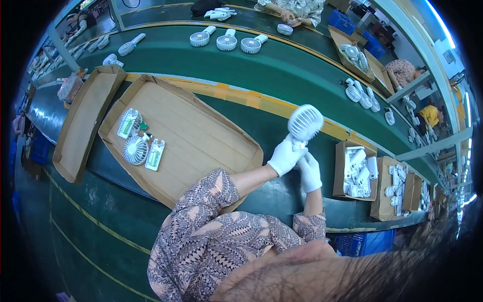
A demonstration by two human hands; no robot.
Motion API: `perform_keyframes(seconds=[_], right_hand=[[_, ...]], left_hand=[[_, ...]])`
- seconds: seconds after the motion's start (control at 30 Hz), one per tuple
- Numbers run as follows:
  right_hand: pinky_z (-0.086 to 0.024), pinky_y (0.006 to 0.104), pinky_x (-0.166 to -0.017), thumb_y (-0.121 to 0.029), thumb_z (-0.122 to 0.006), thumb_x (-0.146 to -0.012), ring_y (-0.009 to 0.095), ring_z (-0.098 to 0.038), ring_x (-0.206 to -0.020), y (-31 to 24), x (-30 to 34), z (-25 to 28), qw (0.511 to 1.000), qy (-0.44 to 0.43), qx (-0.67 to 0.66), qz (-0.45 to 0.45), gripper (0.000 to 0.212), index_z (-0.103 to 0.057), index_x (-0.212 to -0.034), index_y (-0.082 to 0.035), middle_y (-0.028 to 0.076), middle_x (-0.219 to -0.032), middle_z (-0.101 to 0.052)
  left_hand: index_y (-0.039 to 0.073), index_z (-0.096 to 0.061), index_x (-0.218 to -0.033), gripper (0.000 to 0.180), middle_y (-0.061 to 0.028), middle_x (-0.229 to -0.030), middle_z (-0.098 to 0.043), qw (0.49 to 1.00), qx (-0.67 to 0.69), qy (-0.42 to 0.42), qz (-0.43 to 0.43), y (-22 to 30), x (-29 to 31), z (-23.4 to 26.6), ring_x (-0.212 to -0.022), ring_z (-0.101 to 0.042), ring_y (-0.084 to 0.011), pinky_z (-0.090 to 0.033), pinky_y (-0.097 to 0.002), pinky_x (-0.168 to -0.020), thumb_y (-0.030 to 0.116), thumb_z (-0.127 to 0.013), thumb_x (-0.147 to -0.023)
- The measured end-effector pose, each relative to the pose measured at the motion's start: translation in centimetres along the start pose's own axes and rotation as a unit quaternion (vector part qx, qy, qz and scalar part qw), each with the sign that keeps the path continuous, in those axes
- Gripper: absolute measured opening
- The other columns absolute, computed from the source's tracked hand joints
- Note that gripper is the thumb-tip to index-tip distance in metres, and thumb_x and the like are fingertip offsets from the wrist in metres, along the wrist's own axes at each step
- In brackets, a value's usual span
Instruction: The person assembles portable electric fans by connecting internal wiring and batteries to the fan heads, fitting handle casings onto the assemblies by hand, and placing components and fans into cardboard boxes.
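A white handheld fan (306, 123) is held up over the dark green bench, its round grille head tilted up and away from me. My left hand (287, 157), in a white glove, is closed round the fan just below its head. Pressed close beside it, my right hand (310, 172), gloved too, has its fingers closed at the lower part of the fan; the gloves hide most of the handle. To the left, a large cardboard tray (201, 136) holds fan heads (136, 150) with green-and-white handle parts (155, 154) next to them.
A narrower cardboard tray (83, 126) stands at far left. Boxes of white parts (357, 173) line the bench on the right. Beyond the bench, a green conveyor (282, 68) carries several fans (226, 41). Across it, a person's hands (289, 19) work near another fan head.
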State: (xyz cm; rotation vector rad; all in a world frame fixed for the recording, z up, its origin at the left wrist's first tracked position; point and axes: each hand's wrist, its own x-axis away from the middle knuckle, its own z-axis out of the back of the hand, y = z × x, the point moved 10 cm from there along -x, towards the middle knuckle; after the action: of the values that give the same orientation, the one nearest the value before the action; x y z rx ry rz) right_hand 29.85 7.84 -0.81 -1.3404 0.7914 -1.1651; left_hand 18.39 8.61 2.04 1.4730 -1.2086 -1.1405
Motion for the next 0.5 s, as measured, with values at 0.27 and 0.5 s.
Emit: perform_keyframes(seconds=[0.27,0.5], right_hand=[[-0.048,0.0317,-0.085,-0.052,-0.047,-0.086,0.020,-0.058,-0.099,-4.0,4.5,2.2,0.969,-0.093,-0.228,0.030,0.070,-0.040,-0.125,0.007,0.014,-0.113,-0.056],[-0.041,0.0165,-0.033,-0.033,-0.046,-0.090,0.008,-0.055,-0.046,-2.2,0.9,2.8,0.971,0.046,-0.189,-0.141,0.035,-0.055,-0.106,-0.003,0.005,-0.073,-0.062]], left_hand=[[0.014,-0.061,-0.085,0.016,-0.0073,-0.100,-0.058,0.773,-0.453,0.011,-0.445,15.2,4.2,-2.0,-0.104,-0.049,-0.0353,-0.035,-0.0502,-0.095,0.014,-0.059,-0.069],[0.009,-0.058,-0.095,0.031,-0.0118,-0.107,-0.053,0.764,-0.535,0.009,-0.361,14.3,0.9,0.7,-0.106,-0.047,-0.0321,-0.033,-0.0487,-0.093,0.017,-0.065,-0.066]])
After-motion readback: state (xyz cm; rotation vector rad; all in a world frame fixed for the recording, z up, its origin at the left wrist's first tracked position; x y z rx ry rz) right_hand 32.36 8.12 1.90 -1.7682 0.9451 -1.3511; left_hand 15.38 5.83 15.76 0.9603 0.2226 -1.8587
